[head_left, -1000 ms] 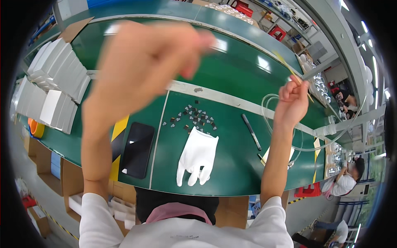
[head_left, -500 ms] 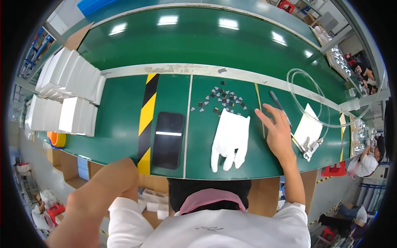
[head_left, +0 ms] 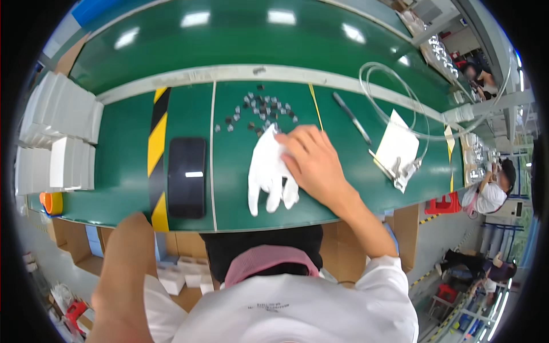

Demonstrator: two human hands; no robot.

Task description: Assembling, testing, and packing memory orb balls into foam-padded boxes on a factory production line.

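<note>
Right hand [head_left: 314,163] on the near-side edge of a white glove [head_left: 264,168]

The right hand reaches over the green bench [head_left: 123,171], palm down, with its fingers bent and its thumb reaching toward the glove. The forefinger and thumb lie at the glove's right edge; whether they pinch the cloth or only rest on it, I cannot tell. The glove lies on the bench just left of the hand, its fingers toward the person and its cuff end level with the hand's fingertips. The left forearm [head_left: 123,274] runs down out of view, well to the left of the right hand; the left hand is out of sight, so its state cannot be told.

Beyond the fingertips and to their left, small black and grey pieces [head_left: 264,107] lie scattered near the glove's cuff. A thin yellow strip [head_left: 315,107] runs away from the knuckles, and a dark pen [head_left: 351,117] lies slantwise to the right of it. Farther right of the hand are a pale sheet [head_left: 394,140] with a metal fitting [head_left: 407,170] on its near end, and looped clear tubing [head_left: 440,139]. Left of the hand, past the glove, come a black phone [head_left: 187,177], then yellow and black striped tape [head_left: 157,146], and, well apart at the far left, stacked white boxes [head_left: 71,163] and an orange ring [head_left: 52,203]
</note>
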